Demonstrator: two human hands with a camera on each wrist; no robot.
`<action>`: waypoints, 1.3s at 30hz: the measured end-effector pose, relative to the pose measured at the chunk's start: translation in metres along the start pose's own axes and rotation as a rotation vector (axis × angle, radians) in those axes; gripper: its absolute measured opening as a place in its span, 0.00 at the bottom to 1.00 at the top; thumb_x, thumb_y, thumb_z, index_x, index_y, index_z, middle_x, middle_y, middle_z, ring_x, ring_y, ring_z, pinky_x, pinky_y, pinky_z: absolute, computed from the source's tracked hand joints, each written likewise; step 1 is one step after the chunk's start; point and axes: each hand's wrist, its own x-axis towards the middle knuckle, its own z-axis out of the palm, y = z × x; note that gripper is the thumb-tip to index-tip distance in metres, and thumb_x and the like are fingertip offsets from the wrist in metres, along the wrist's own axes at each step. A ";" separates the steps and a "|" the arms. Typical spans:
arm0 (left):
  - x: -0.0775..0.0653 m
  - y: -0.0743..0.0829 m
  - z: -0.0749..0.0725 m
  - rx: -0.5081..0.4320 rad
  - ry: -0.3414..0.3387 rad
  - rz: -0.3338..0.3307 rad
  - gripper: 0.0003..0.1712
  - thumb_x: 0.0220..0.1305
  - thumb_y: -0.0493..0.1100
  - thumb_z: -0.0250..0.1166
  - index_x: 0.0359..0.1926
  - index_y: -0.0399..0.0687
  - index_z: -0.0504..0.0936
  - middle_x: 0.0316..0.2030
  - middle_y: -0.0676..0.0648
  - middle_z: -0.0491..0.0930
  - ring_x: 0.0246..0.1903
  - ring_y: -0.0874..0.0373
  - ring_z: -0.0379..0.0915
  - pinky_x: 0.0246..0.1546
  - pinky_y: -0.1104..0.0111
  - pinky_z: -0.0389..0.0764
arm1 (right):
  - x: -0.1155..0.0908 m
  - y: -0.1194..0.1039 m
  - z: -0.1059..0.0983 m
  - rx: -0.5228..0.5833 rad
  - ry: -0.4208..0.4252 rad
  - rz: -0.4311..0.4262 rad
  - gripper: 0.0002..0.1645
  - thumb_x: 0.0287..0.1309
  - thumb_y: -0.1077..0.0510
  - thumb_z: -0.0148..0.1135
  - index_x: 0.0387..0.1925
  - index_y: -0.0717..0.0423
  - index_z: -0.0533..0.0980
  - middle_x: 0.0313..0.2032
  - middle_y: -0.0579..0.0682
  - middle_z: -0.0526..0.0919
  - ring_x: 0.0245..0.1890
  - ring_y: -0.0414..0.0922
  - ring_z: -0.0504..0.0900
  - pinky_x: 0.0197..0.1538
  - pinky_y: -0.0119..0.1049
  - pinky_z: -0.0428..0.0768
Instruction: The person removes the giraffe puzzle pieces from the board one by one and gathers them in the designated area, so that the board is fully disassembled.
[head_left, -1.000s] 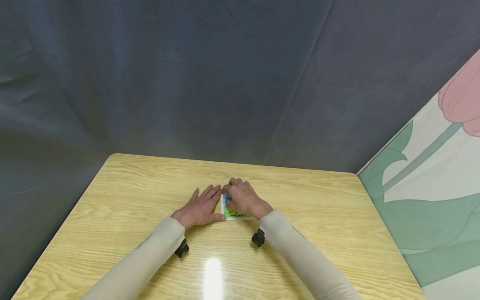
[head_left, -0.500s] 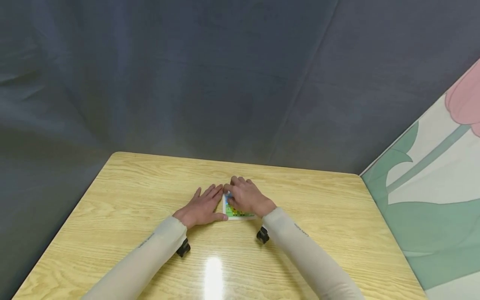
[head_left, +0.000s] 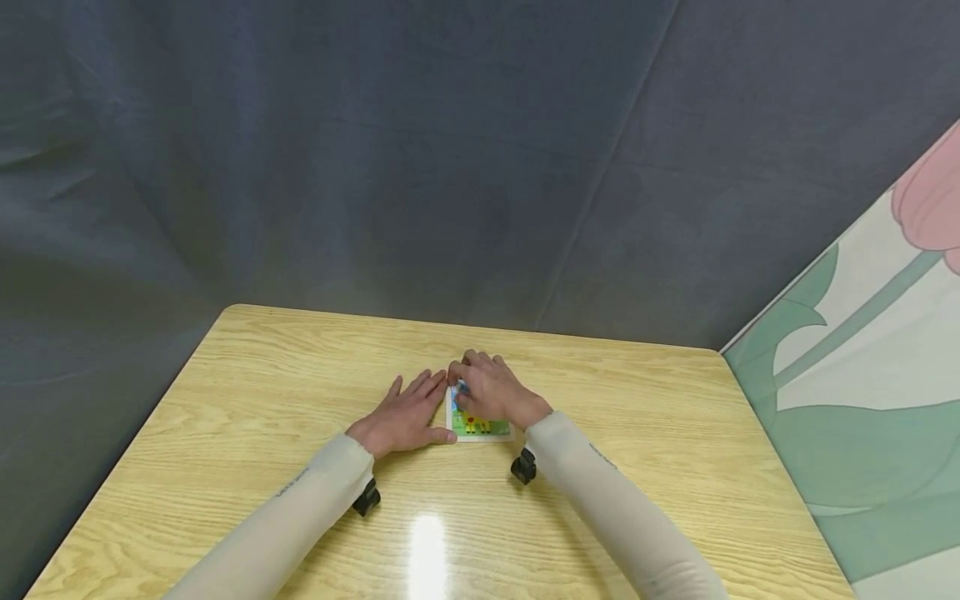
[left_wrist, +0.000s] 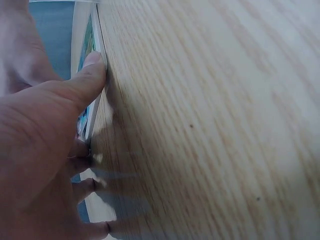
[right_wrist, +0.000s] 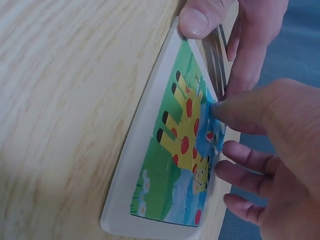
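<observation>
A jigsaw puzzle point(right_wrist: 182, 145) with a white frame and a giraffe picture lies flat on the table, partly covered by my right hand in the head view. My left hand point(head_left: 405, 419) rests spread on the wood at the puzzle's left side, its thumb on the near-left corner of the frame. Over the upper-left part of the picture, my right hand point(head_left: 491, 393) has its thumb and index finger pinching a small blue puzzle piece point(right_wrist: 214, 134). How well that piece sits in the picture is hard to tell. The other right fingers are curled beside the far edge.
A light wooden table point(head_left: 637, 467) stretches around the hands. Behind it hangs a dark grey-blue curtain point(head_left: 420, 167). At the right is a cloth with a pink tulip and green leaves point(head_left: 870, 450). Each wrist carries a small black camera point(head_left: 523, 467).
The right thumb and fingers shift slightly over the puzzle's upper-left part, and a little more of the giraffe picture shows. The left hand stays in place against the frame.
</observation>
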 end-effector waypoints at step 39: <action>0.000 -0.003 0.002 0.009 0.003 0.007 0.54 0.76 0.67 0.61 0.86 0.42 0.50 0.87 0.42 0.44 0.87 0.41 0.37 0.82 0.32 0.43 | -0.006 0.013 -0.001 0.415 0.124 0.028 0.11 0.78 0.63 0.58 0.55 0.57 0.82 0.49 0.52 0.85 0.43 0.44 0.81 0.51 0.44 0.83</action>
